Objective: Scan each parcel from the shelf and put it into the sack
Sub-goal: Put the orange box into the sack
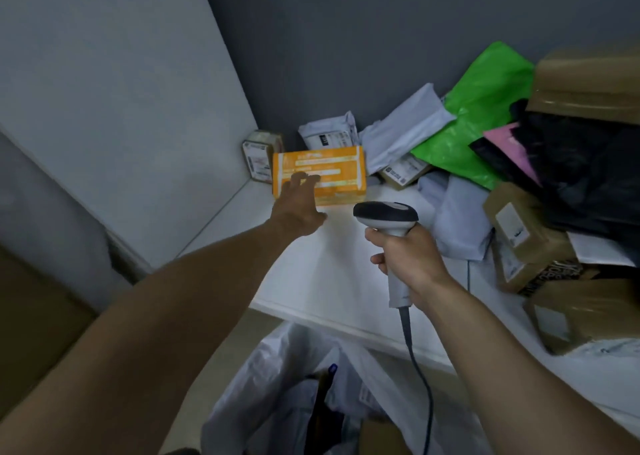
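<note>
Two bare arms reached out from my view toward the shelf [311, 281]. The left arm was stretched nearly straight, and the left hand [298, 205] was released, fingers spread, its fingertips over the front face of the orange box [332, 170]. Through the blur I could not tell whether they touched it. The right arm was bent less far forward. The right hand [408, 257] was clenched round the handle of the scanner [386, 214], whose head pointed toward the orange box, just beside the left hand. One cable [410, 343] hung from the handle down past the shelf edge.

The orange box stood on its long edge near the back left corner of the shelf, with one small taped box [258, 156] behind it against the wall.

To the right lay the heap. I counted three pale mailers [405, 129], one green bag [478, 115] leaning on the back wall, one pink bag [509, 143] among black bags [571, 163], and at least four brown boxes [519, 219] along the right side.

One white sack [277, 368] stood open below the shelf edge, between my arms, with parcels inside that I could not count.
</note>
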